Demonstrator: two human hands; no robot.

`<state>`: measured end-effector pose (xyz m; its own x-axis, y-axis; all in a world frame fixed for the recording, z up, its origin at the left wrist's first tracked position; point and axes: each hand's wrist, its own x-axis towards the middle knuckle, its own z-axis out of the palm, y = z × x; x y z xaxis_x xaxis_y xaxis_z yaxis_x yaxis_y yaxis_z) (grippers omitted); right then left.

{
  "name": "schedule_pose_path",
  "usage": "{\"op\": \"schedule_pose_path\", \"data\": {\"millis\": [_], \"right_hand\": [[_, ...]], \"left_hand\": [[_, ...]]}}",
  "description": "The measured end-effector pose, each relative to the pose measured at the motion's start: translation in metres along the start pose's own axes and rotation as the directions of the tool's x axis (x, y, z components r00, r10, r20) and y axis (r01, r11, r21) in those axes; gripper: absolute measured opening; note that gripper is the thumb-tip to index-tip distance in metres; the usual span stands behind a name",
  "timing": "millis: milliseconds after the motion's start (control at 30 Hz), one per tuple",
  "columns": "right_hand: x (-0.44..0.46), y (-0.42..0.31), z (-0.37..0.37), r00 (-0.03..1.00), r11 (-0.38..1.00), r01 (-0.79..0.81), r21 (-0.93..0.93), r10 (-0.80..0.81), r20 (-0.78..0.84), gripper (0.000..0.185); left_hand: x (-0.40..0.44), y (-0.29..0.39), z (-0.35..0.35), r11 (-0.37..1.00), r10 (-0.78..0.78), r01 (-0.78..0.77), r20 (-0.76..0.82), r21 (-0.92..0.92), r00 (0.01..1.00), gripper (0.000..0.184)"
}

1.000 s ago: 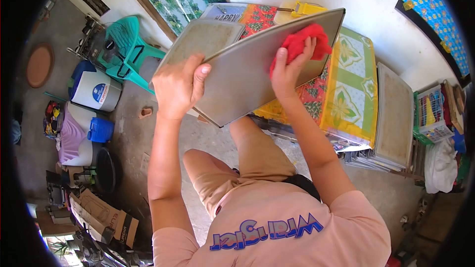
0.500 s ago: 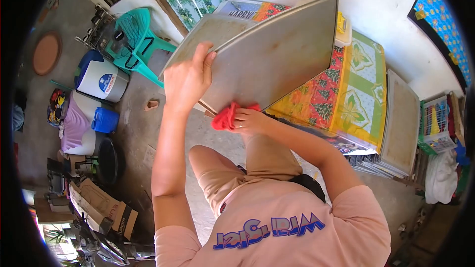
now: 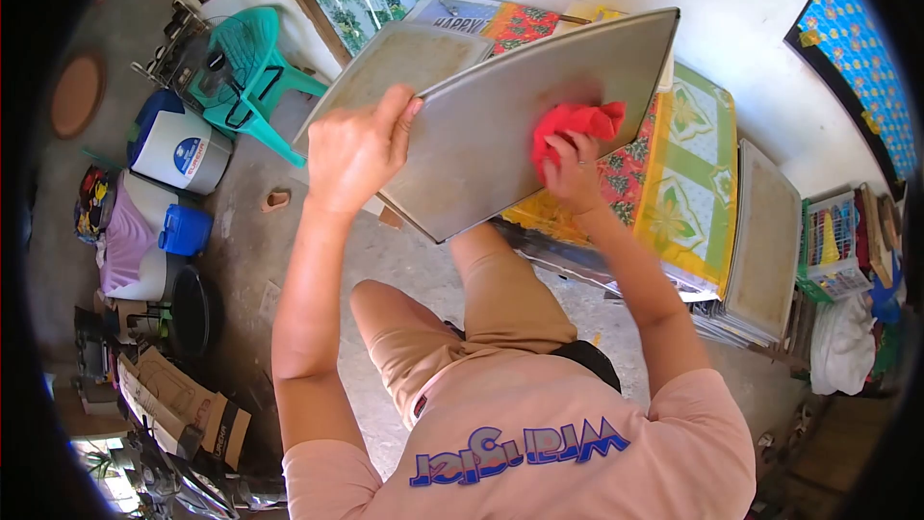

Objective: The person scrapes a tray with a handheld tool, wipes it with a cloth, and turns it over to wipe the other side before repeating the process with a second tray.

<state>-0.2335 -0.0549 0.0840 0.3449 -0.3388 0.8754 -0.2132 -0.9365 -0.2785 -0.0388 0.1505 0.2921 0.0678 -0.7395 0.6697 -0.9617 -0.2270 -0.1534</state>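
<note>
A flat grey metal tray (image 3: 481, 149) with a thin raised rim is held tilted up in front of me. My left hand (image 3: 358, 149) grips its upper left edge, fingers closed over the rim. In my right hand (image 3: 575, 171) is a bunched red cloth (image 3: 577, 130), pressed against the tray's face toward its right side. The fingers curl round the cloth's lower part. Behind the held tray, a second, similar tray (image 3: 404, 63) lies on the table, partly hidden.
A table with a patterned cover (image 3: 679, 188) stands ahead, more trays (image 3: 765, 241) stacked at its right. Crates (image 3: 842, 250) sit farther right. To the left are a green plastic chair (image 3: 255, 87), a white cooler (image 3: 188, 154), a blue jug (image 3: 183, 229) and cardboard boxes (image 3: 178, 400).
My right hand has moved the red cloth from the tray's lower left corner up and right across its face. The tray has tilted slightly; my left hand keeps its hold.
</note>
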Motion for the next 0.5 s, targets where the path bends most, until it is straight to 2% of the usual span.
{"op": "schedule_pose_path", "data": {"millis": [67,133,167,233,300,333,400,467,500], "right_hand": [[-0.002,-0.042,0.023,0.997,0.996,-0.074,0.052,0.076,-0.025,0.043],[-0.024,-0.073,0.051,0.951,0.971,-0.052,0.234,-0.023,0.308,0.039],[0.005,-0.100,0.041,0.969,0.971,0.101,0.215,-0.145,0.199,0.038],[0.035,-0.114,0.032,0.968,0.956,0.238,0.173,-0.247,0.034,0.036],[0.041,-0.095,0.048,0.976,0.963,0.214,0.166,-0.202,-0.082,0.038],[0.047,-0.084,0.048,0.992,0.987,0.115,0.108,-0.109,-0.058,0.042],[0.089,-0.060,0.035,0.969,0.996,-0.081,0.033,0.087,-0.231,0.043],[0.121,-0.022,0.026,0.900,0.988,-0.156,0.017,0.149,-0.409,0.042],[0.126,-0.005,0.021,0.898,0.981,-0.192,-0.010,0.171,-0.405,0.042]], "left_hand": [[0.003,0.003,0.000,1.000,-0.014,0.014,0.008,0.013,1.000,0.011],[0.004,0.006,0.000,0.999,-0.031,0.031,0.000,0.033,1.000,0.011],[0.004,0.007,0.000,0.998,-0.040,0.040,-0.003,0.043,0.999,0.010],[0.002,0.004,0.001,0.998,-0.021,0.023,-0.037,0.059,0.999,0.011],[-0.001,0.001,0.000,0.998,-0.007,0.011,-0.058,0.068,0.998,0.011],[-0.003,0.001,-0.001,0.998,-0.004,0.008,-0.062,0.065,0.998,0.010],[-0.009,0.000,-0.001,0.998,-0.003,0.008,-0.079,0.063,0.997,0.010],[-0.012,-0.002,0.001,0.998,-0.003,0.010,-0.111,0.063,0.994,0.010],[-0.014,-0.003,0.001,0.998,-0.006,0.014,-0.121,0.065,0.993,0.010]]}}
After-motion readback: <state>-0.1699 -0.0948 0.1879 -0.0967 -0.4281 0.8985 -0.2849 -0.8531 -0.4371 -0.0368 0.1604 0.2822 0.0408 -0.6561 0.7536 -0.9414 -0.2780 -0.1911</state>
